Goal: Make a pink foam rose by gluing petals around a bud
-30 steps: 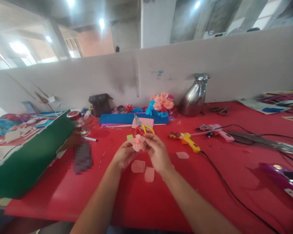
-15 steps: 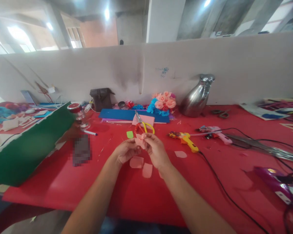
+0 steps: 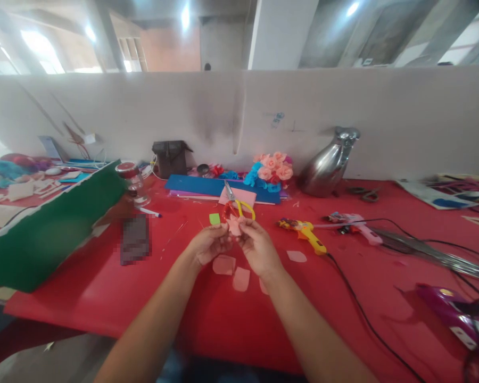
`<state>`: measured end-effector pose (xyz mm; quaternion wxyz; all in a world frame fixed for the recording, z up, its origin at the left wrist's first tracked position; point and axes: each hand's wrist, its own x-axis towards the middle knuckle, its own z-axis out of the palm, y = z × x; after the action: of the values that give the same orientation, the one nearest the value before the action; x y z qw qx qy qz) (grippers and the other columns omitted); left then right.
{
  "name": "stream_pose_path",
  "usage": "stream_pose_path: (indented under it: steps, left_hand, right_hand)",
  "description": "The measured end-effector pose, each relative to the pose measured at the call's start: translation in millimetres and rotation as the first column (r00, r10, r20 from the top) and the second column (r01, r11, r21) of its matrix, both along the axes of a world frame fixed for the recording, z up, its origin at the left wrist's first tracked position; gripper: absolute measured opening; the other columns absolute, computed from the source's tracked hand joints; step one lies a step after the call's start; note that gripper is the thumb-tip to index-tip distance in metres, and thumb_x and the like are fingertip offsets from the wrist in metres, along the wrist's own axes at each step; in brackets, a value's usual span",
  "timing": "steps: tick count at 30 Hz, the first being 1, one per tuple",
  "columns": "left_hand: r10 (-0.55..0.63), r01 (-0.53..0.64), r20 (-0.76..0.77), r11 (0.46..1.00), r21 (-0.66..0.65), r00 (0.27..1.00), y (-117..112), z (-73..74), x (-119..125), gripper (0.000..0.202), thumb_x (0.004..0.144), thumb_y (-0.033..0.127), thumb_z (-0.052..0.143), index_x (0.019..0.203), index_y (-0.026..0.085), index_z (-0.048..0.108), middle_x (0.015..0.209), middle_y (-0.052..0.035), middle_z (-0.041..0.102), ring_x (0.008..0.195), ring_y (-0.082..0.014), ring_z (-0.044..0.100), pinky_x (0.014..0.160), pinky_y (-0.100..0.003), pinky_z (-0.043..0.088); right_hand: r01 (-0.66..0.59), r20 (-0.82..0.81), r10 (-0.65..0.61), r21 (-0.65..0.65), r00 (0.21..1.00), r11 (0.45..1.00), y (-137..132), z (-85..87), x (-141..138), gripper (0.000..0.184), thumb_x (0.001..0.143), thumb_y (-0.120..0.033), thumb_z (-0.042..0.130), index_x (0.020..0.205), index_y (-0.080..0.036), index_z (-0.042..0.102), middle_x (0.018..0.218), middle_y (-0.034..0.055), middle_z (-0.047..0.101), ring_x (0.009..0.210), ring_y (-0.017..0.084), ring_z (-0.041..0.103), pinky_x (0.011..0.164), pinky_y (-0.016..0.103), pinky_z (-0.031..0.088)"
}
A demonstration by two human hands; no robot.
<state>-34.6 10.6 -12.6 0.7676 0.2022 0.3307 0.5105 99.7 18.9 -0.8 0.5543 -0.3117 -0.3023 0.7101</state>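
Over the red table (image 3: 104,298), my left hand (image 3: 209,246) and my right hand (image 3: 257,247) meet in a pinch on a small pink foam flower (image 3: 234,225). Both hands have their fingers closed on it. Loose pink foam petals (image 3: 224,264) lie on the table just under my wrists, another petal (image 3: 296,256) to the right. Yellow-handled scissors (image 3: 236,205) rest on a pink sheet right behind the flower, beside a small green scrap (image 3: 214,218).
A yellow glue gun (image 3: 305,232) and a pink glue gun (image 3: 353,221) lie right of my hands, cords trailing forward. A steel jug (image 3: 327,165), a foam flower bunch (image 3: 271,170), blue sheets (image 3: 207,186) stand behind. A green sheet (image 3: 43,234) slopes at left, a purple tool (image 3: 455,314) at right.
The pink flower has been turned and drawn in between my fingertips, showing less of it. The view has shifted slightly; hands stay at the same spot.
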Motion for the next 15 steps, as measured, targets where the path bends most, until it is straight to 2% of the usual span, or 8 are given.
stream_pose_path:
  steps: [3,11,15]
  left_hand:
    - [-0.006,0.006,0.011,1.0,0.023,1.0,-1.6,3.5,0.8,0.009,0.072,0.017,0.066,0.078,0.011,0.062,0.069,-0.0049,0.066,0.062,-0.0114,0.061,0.067,-0.026,0.049]
    - [0.03,-0.026,-0.057,0.997,0.068,0.998,-3.7,8.3,3.5,0.015,0.065,0.008,0.067,0.079,0.013,0.063,0.068,-0.0033,0.066,0.062,-0.0113,0.061,0.068,-0.027,0.048]
    - [0.07,-0.066,-0.058,0.996,0.056,0.996,-3.7,8.7,5.5,0.015,0.064,0.009,0.067,0.078,0.013,0.062,0.069,-0.0028,0.066,0.064,-0.0116,0.061,0.068,-0.027,0.048]
  right_hand:
    - [0.015,-0.036,-0.017,-0.047,0.999,0.999,4.6,-4.1,2.4,0.014,0.06,-0.016,0.072,0.069,-0.022,0.062,0.067,-0.0032,0.063,0.058,0.011,0.056,0.053,0.025,0.043]
    - [-0.005,-0.026,0.004,-0.028,1.0,1.0,8.3,-8.0,3.5,0.014,0.059,-0.015,0.07,0.068,-0.022,0.062,0.065,-0.0039,0.063,0.058,0.011,0.056,0.053,0.025,0.042]
    - [0.016,-0.001,-0.016,0.044,1.0,0.999,5.7,-5.7,1.0,0.014,0.058,-0.013,0.07,0.067,-0.022,0.063,0.069,-0.0049,0.061,0.063,0.009,0.054,0.059,0.023,0.042]
